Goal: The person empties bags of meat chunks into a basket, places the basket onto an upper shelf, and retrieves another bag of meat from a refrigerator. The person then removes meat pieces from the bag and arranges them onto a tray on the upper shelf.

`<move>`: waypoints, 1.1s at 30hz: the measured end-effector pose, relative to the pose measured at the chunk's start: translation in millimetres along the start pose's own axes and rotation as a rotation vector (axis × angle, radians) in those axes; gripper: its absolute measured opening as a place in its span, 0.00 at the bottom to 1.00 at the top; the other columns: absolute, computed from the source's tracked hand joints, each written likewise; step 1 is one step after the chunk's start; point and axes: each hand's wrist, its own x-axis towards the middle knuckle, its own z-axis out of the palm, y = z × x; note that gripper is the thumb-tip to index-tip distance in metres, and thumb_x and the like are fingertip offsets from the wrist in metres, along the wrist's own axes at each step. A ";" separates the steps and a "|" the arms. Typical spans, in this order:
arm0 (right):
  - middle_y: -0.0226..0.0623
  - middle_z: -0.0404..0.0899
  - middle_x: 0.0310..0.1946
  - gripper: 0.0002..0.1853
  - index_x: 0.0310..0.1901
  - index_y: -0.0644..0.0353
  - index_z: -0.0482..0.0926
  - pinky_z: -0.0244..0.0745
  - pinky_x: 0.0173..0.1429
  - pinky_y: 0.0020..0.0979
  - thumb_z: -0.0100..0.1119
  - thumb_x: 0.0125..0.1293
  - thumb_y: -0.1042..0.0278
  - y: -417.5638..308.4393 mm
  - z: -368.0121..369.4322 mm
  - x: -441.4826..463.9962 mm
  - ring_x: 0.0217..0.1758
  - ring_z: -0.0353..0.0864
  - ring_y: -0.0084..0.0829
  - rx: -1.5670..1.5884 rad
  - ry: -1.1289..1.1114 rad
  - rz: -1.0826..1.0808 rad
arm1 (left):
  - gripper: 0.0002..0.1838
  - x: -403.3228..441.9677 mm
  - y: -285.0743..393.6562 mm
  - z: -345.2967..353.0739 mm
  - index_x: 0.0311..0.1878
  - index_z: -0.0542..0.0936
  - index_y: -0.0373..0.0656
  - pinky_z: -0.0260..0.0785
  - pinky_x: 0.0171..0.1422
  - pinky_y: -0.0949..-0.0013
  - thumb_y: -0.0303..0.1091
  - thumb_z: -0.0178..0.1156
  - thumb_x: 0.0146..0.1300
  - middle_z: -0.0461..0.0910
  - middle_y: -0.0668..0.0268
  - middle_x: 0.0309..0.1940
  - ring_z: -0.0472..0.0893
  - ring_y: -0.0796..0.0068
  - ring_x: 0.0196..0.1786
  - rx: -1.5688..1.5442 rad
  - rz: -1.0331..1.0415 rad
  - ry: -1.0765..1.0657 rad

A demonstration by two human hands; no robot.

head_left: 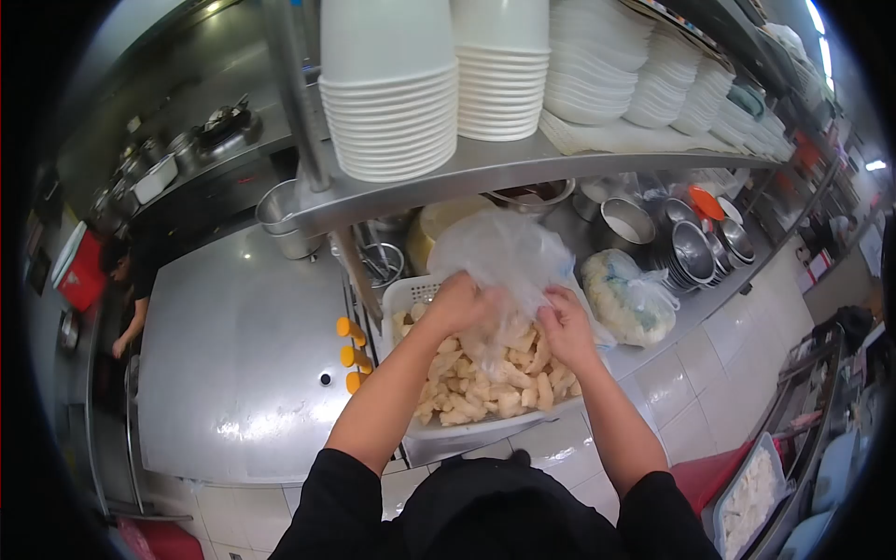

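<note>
Left hand [459, 304], fingers curled in on the bunched film of a translucent plastic bag [504, 250], the fingertips partly blurred. Right hand [567, 329], thumb and fingers drawn narrow on the opposite side of the same film. The bag lies above a white perforated basket [397, 297] of pale golden food chunks [509, 397], its lower folds overlapping them. Beside the basket, toward the right hand: a knotted bag of pale shredded food [627, 297]. On the left-hand side: orange-capped bottles [351, 356] at the edge of a steel worktop [233, 373].

Handling, as judged: the film is probably very light and limp, prone to cling, crease and slip, and might tear if pinched at one point. Best hold: the mouth's rim, one hand per side, with full finger pads. The chunks look light and rather soft, likely to crush under a hard squeeze.
</note>
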 end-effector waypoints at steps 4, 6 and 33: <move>0.51 0.73 0.62 0.22 0.58 0.61 0.79 0.64 0.70 0.39 0.62 0.64 0.60 -18.4 -21.1 13.9 0.66 0.71 0.47 0.112 0.044 -0.195 | 0.16 7.4 17.4 -0.8 0.52 0.78 0.39 0.71 0.55 0.63 0.41 0.55 0.71 0.84 0.59 0.41 0.81 0.66 0.48 -0.589 0.051 0.348; 0.52 0.69 0.65 0.28 0.63 0.61 0.74 0.61 0.72 0.40 0.61 0.64 0.56 -11.0 -33.2 16.2 0.69 0.68 0.48 0.004 0.037 -0.205 | 0.13 17.5 11.5 -2.0 0.51 0.78 0.40 0.70 0.53 0.67 0.37 0.51 0.74 0.83 0.66 0.40 0.78 0.72 0.44 -0.904 0.084 0.392; 0.57 0.46 0.77 0.73 0.77 0.64 0.42 0.45 0.81 0.40 0.83 0.35 0.44 -55.0 -0.3 109.2 0.81 0.45 0.49 0.180 -0.813 -0.449 | 0.12 -79.9 24.6 -62.9 0.46 0.82 0.37 0.73 0.51 0.61 0.28 0.57 0.59 0.85 0.50 0.41 0.84 0.52 0.47 -0.053 0.056 0.713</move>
